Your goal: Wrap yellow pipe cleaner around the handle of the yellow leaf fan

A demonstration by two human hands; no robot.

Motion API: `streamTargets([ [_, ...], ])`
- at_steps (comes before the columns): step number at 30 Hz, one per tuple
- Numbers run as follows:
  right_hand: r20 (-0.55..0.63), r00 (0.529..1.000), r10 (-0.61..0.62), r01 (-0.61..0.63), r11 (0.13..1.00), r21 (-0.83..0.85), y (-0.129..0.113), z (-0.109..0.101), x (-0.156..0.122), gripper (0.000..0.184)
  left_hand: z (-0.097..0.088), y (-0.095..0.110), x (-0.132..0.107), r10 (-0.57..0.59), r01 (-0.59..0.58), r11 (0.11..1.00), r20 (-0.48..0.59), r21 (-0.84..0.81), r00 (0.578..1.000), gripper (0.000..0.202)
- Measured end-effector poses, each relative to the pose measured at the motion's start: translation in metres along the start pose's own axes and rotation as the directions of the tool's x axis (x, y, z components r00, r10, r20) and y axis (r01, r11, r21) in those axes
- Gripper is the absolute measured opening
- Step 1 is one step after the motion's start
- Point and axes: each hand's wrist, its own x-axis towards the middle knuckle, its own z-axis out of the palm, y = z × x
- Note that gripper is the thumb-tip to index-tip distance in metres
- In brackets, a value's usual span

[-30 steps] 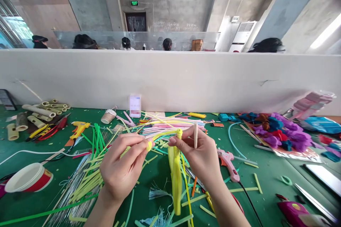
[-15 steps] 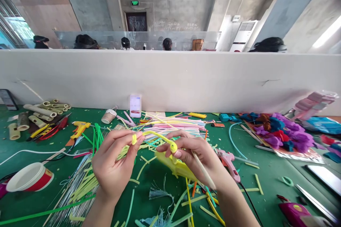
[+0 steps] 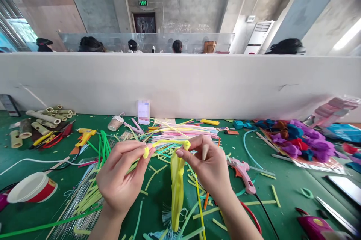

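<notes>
My left hand (image 3: 121, 176) pinches the curled end of a thin fuzzy yellow strip (image 3: 169, 141), which looks like a pipe cleaner. Stretched nearly level, the strip runs across to my right hand (image 3: 211, 166), whose thumb and fingertips grip a small yellow knob (image 3: 186, 144). From beneath that knob a long, flat yellow piece (image 3: 177, 191) hangs almost straight down over the table. A pale stick (image 3: 205, 151) pokes out between the fingers of my right hand, seen nearly end-on. Below the hands lies a light blue tassel (image 3: 166, 215).
Loose coloured pipe cleaners (image 3: 186, 133) cover the green table (image 3: 113, 225). A yellow glue gun (image 3: 84, 136) and white tub (image 3: 31, 187) lie left; a pink glue gun (image 3: 243, 174) and scissors (image 3: 335, 213) lie right. A white partition (image 3: 180, 82) stands behind.
My right hand has turned and risen slightly, so the yellow piece now hangs straight down instead of slanting behind the hand. The stick points toward the camera. My left hand has barely shifted.
</notes>
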Motion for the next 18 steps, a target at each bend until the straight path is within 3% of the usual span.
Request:
streamTargets([
  [3,0.044,0.999,0.03,-0.031,0.999,0.029,0.001,-0.004,-0.001,0.022,0.0,0.0,0.0,0.015,-0.015,1.0,0.004,0.009,1.0,0.026],
  [6,0.25,0.967,0.046,-0.065,0.995,0.071,-0.004,-0.017,0.002,0.018,0.001,-0.002,-0.001,0.002,-0.002,1.0,-0.002,0.017,1.0,0.026],
  [9,0.404,0.915,-0.011,0.011,1.0,0.001,-0.014,-0.032,0.005,0.02,0.001,-0.005,-0.002,-0.007,0.008,1.0,-0.024,0.021,1.0,0.027],
  [13,0.409,0.912,-0.029,0.099,0.984,-0.15,-0.025,-0.038,0.003,0.022,0.0,-0.006,-0.002,0.008,-0.008,0.999,-0.018,0.032,1.0,0.029],
  [16,0.371,0.928,0.025,0.039,0.986,-0.164,-0.024,-0.031,-0.003,0.012,-0.001,-0.006,-0.001,0.019,-0.018,0.999,-0.019,0.033,1.0,0.028],
  [18,0.268,0.962,0.055,-0.008,0.985,-0.174,-0.02,-0.024,-0.005,0.014,-0.001,-0.006,-0.001,0.027,-0.026,0.999,-0.032,0.033,0.999,0.027],
])
